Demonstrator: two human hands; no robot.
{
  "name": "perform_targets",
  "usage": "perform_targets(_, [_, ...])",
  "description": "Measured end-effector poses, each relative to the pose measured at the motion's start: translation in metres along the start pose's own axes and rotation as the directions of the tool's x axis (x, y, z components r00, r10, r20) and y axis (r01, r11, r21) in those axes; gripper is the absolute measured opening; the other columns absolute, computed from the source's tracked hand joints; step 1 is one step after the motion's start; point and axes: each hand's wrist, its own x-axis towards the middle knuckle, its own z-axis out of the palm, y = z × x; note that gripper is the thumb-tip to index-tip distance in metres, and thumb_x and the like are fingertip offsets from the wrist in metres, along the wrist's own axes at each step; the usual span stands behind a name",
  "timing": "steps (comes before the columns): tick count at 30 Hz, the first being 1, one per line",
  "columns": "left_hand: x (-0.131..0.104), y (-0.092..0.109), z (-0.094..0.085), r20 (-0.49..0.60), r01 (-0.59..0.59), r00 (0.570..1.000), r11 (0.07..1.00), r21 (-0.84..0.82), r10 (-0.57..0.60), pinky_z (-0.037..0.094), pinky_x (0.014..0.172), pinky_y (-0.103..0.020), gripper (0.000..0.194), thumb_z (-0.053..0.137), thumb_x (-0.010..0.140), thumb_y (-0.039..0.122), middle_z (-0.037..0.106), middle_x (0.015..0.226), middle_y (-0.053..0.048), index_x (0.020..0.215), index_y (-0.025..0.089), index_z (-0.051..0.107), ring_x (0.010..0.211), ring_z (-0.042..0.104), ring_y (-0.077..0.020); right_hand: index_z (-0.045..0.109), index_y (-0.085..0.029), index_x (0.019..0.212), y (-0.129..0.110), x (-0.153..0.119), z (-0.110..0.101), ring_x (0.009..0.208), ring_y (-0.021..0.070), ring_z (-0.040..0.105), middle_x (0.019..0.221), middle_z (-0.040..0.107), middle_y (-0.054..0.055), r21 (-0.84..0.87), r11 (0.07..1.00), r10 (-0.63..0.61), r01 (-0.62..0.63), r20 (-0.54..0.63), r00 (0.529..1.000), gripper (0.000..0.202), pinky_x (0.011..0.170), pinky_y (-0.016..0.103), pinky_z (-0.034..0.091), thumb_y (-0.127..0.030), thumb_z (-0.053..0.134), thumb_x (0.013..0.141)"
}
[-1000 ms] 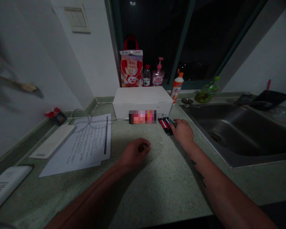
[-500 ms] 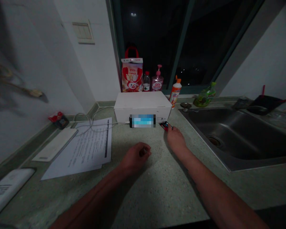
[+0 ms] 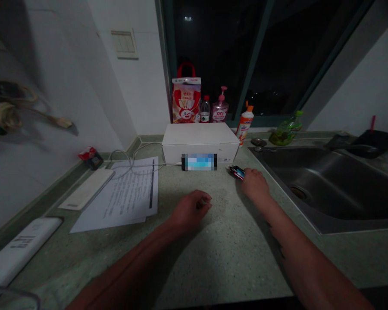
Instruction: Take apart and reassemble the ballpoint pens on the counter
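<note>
Pens (image 3: 236,172) are beyond the left hand (image 3: 191,209), which sits before the white box (image 3: 200,134), half curled, nothing visible in its grasp. The right hand (image 3: 256,185), much nearer them, has its fingers closed on their near end; from there they slant leftward and away, just before the box's right front corner.

A box (image 3: 200,132) stands toward the back of a counter (image 3: 229,249), a phone (image 3: 198,162) before it, a bag (image 3: 186,103) and pump bottle (image 3: 220,113) behind. Pens (image 3: 237,172) sit in the right grip (image 3: 255,185), left of the sink (image 3: 342,181); the left grip (image 3: 191,210) is nearer the viewer than the phone. Papers (image 3: 129,193) lie farther left, a cable (image 3: 132,167) across them.
</note>
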Motion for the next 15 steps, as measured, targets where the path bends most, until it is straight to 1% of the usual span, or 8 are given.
perform_targets(4, [0.000,0.001,0.000,-0.008,0.004,1.000,1.000,-0.009,-0.004,0.052,0.075,-0.033,0.013,0.066,0.088,0.024,0.070,0.084,-0.003,0.100,0.020,0.070,0.074,0.064,-0.0176,0.066,-0.003,0.120,0.014,0.007,0.001,0.107,0.0330,0.068,0.111,0.069,0.026,0.005,1.000,0.027,-0.027,0.060,0.998,0.033,0.084,0.036,0.049,-0.012,0.050,0.092])
perform_targets(7, [-0.001,0.001,0.000,-0.004,0.002,1.000,1.000,-0.011,-0.002,0.052,0.075,-0.033,0.013,0.066,0.088,0.024,0.071,0.084,-0.003,0.100,0.020,0.071,0.074,0.064,-0.0179,0.067,-0.003,0.119,0.021,0.011,-0.001,0.106,0.0331,0.069,0.112,0.070,0.026,0.007,0.998,0.054,-0.055,0.104,0.993,0.034,0.081,0.036,0.050,-0.019,0.059,0.090])
perform_targets(11, [-0.001,0.001,0.001,-0.005,0.000,1.000,1.000,-0.021,0.000,0.052,0.075,-0.032,0.013,0.065,0.089,0.025,0.071,0.086,-0.003,0.100,0.020,0.071,0.075,0.065,-0.0178,0.067,-0.004,0.121,0.028,0.016,-0.004,0.109,0.0348,0.070,0.117,0.070,0.026,0.007,0.995,0.092,-0.096,0.231,0.969,0.043,0.080,0.035,0.052,-0.029,0.065,0.086])
perform_targets(13, [-0.001,0.001,0.001,-0.006,0.000,1.000,0.999,-0.034,0.000,0.052,0.075,-0.032,0.014,0.065,0.088,0.025,0.071,0.085,-0.003,0.099,0.020,0.071,0.076,0.065,-0.0180,0.067,-0.006,0.121,0.031,0.018,-0.005,0.108,0.0346,0.071,0.117,0.071,0.026,0.009,0.993,0.108,-0.114,0.266,0.958,0.044,0.078,0.035,0.052,-0.031,0.066,0.085])
perform_targets(15, [-0.001,0.000,0.002,-0.009,-0.001,1.000,0.998,-0.058,0.001,0.052,0.074,-0.032,0.014,0.066,0.088,0.025,0.071,0.084,-0.003,0.099,0.020,0.072,0.075,0.065,-0.0183,0.069,-0.008,0.119,0.033,0.018,-0.005,0.104,0.0345,0.072,0.114,0.072,0.026,0.010,0.991,0.123,-0.131,0.288,0.950,0.040,0.075,0.035,0.052,-0.029,0.066,0.085])
